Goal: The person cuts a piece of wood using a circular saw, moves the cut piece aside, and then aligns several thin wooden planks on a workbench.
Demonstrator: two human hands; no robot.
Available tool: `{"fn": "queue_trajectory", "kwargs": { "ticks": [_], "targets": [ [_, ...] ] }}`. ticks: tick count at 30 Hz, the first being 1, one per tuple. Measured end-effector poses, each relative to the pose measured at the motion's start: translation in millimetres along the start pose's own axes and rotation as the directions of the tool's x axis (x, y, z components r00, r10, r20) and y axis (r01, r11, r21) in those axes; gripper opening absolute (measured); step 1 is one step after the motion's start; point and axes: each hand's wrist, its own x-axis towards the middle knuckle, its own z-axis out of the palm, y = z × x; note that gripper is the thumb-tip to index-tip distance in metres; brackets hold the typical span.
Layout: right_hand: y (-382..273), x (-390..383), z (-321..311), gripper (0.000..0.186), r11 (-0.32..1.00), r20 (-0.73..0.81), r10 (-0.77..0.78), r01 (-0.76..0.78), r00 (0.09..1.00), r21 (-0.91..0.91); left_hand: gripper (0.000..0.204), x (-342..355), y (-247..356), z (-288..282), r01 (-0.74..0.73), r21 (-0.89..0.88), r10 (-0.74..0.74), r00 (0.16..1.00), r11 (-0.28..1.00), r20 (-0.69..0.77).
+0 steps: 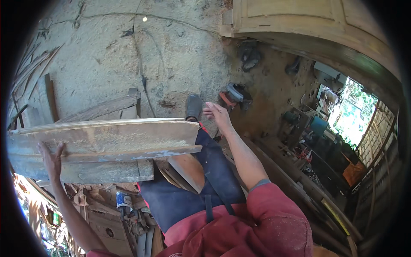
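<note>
A long, rough wooden board (141,135) lies crosswise in front of me at the left, with a grooved lower edge and streaks of pale blue paint. Its right end reaches over my dark trousers. My left hand (52,160) rests on the face of this board, thumb and fingers spread apart. Below it runs a weathered grey plank (107,172). Beyond the board's right end, my right hand (217,115) hangs in the air beside my grey shoe (194,106), apart from the wood. Its fingers are stretched out and nothing shows in them.
An orange and grey tool (234,96) lies on the dusty floor, and a cable (141,64) runs across it. A panelled wooden piece (291,17) stands at upper right. Scrap wood and a blue-and-white can (124,200) are at lower left. Long timbers (291,192) lie on my right.
</note>
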Motion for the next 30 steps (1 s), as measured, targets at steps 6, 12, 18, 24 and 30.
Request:
{"fn": "queue_trajectory", "kwargs": {
  "ticks": [6, 12, 18, 24, 30],
  "targets": [
    [122.4, 136.9, -86.0, 0.061, 0.370, -0.011, -0.160, 0.050, 0.987, -0.928, 0.111, 8.2, -18.2, 1.1, 0.021, -0.177, -0.009, 0.998, 0.984, 0.067],
    [160.2, 200.1, -83.7, 0.069, 0.057, -0.144, 0.052, -0.147, 0.988, -0.987, 0.115, -10.0, 23.1, -41.1, 0.142, -0.318, -0.106, 0.986, 0.938, 0.127],
    [189.6, 237.1, -110.0, 0.046, 0.192, -0.242, 0.122, -0.262, 0.963, -0.946, 0.104, -20.5, 59.8, -59.2, 0.209, -0.400, -0.125, 0.966, 0.892, 0.225],
    [193.9, 248.6, -150.7, 0.041, 0.081, -0.172, 0.126, -0.183, 0.977, -0.980, 0.115, -14.3, 83.6, -58.4, 0.201, -0.270, -0.163, 0.974, 0.942, 0.155],
    [135.4, 171.4, -164.5, 0.048, 0.146, -0.074, 0.091, -0.087, 0.993, -0.985, 0.127, -18.2, 72.6, -69.4, 0.214, -0.168, -0.197, 0.974, 0.962, 0.112]
  ]
}}
